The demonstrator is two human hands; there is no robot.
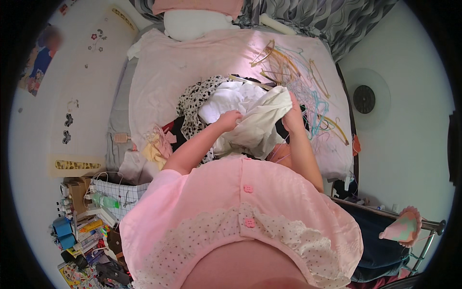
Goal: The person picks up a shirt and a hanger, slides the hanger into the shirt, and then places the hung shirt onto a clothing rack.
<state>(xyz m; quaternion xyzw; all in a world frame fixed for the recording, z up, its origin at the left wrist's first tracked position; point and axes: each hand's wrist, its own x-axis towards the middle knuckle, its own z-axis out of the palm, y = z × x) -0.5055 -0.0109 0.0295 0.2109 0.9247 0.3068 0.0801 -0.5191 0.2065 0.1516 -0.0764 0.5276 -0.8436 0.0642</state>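
An off-white garment (262,123) is stretched between my two hands, in front of my body. My left hand (229,120) is closed on its left side. Its upper right edge is gripped by my right hand (292,117); some of those fingers are hidden by the cloth. Just behind lies a bunched white garment (228,98), with a black-and-white spotted cloth (195,98) to its left. A pale clothes hanger (248,81) rests across the far side of the pile. Yellow and pink clothes (158,147) lie near my left forearm.
Several tangled hangers (313,101) spread over the right side of the bed (161,77). A white pillow (197,26) sits at the far end. At left stand a wire basket (127,200) and cluttered small items (86,236). A rail (428,224) with dark clothes is at lower right.
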